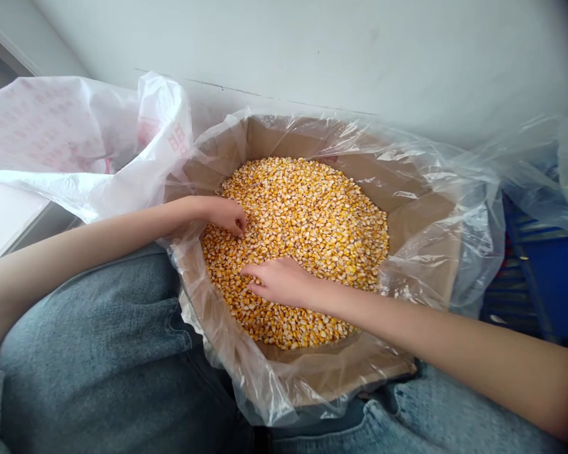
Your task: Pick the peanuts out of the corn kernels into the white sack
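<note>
A heap of yellow and pale corn kernels fills the lower part of a cardboard box lined with a clear plastic bag. On the left side of the heap, my left hand is closed, its fingers curled in at the kernels. Whatever it may hold is hidden by the fingers. Lower and nearer the middle, my right hand rests palm down over the corn. Its index finger and thumb point left with a gap between them, touching the kernels; the other fingers are mostly out of sight.
My jeans-covered legs flank the box's near side. Behind it rises a white wall. At the left lies a white plastic sack with red print. A blue object stands at the right, partly under clear plastic.
</note>
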A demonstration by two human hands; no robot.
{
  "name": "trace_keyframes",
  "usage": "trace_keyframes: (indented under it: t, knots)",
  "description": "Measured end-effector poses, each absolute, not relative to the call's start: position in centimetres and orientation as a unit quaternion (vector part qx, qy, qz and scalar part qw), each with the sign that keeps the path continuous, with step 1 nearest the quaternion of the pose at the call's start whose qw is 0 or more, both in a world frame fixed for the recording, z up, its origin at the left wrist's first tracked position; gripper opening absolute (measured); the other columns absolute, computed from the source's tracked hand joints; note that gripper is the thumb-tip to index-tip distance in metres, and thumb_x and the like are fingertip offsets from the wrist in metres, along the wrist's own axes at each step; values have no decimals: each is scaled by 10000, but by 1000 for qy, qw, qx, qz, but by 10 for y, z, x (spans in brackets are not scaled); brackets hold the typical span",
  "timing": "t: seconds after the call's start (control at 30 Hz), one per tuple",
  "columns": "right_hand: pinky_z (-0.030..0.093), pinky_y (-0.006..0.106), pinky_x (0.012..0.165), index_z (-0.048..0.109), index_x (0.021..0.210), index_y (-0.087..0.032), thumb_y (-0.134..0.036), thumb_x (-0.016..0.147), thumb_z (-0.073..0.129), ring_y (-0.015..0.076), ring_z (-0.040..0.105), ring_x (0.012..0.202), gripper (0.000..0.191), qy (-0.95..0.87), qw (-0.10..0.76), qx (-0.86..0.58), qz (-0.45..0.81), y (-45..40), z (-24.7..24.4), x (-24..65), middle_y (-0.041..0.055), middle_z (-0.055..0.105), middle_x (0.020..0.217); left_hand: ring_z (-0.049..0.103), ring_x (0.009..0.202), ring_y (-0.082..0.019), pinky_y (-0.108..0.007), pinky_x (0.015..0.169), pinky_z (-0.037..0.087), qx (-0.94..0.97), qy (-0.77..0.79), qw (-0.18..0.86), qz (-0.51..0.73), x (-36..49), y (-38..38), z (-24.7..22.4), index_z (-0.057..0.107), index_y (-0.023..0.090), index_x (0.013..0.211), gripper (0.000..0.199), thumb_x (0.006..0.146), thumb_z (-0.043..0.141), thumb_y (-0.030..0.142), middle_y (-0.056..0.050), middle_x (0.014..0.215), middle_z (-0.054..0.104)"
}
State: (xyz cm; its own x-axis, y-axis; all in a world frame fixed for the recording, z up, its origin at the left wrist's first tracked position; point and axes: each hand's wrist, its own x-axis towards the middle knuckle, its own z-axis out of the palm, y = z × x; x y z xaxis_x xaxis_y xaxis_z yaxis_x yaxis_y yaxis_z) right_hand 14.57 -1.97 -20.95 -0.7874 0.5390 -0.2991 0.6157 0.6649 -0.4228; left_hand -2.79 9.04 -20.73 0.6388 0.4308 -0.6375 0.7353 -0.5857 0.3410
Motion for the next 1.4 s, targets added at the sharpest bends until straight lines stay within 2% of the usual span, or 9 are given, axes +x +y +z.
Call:
trace_keyframes:
  t: [0.1,0.37,0.47,0.67,0.87,1.13,1.4]
  knots:
    - [431,299,625,505,1105,-231,-306,819,334,203,597,746,342,918,103,313,-219,-23,-210,143,72,642,861,534,675,-100,-172,596,333,852,341,277,-286,-26,89,-204,648,226,915,274,701,493,298,4,877,662]
    - [456,321,598,538,988,-185,-284,814,331,222,606,733,288,925,101,313,-191,-24,-213,133,83,646,821,534,689,-124,-201,656,343,839,371,229,-324,-20,85,-202,654,271,910,281,660,531,307,6,876,664]
    - [458,325,578,538,976,-185,-270,809,336,227,608,714,276,927,93,309,-190,-25,-216,131,75,647,794,526,634,-131,-217,629,348,834,371,219,-346,-20,84,-205,672,247,871,268,642,541,292,-13,825,670]
    - [452,319,605,546,983,-186,-273,806,348,224,604,737,280,922,98,312,-208,-24,-218,131,94,644,802,477,539,-117,-213,551,322,828,358,270,-336,-23,86,-212,690,208,798,233,617,566,288,-32,752,670]
    - [443,313,621,556,991,-229,-281,807,357,218,601,750,276,918,94,311,-229,-23,-218,134,74,643,830,456,526,-91,-190,513,286,833,357,275,-321,-25,86,-212,674,205,819,228,660,529,281,-16,738,665]
    - [440,314,630,550,1045,-241,-309,811,353,210,597,751,313,912,84,315,-248,-24,-221,134,67,642,853,455,525,-102,-204,510,290,836,350,290,-308,-23,84,-214,672,167,812,290,689,493,359,-37,716,655]
    - [404,274,641,604,939,-250,-289,791,382,177,578,761,270,881,45,346,-319,-21,-222,133,30,638,857,431,487,-92,-204,484,271,840,356,287,-293,-25,83,-220,671,150,748,288,672,510,376,-41,673,647]
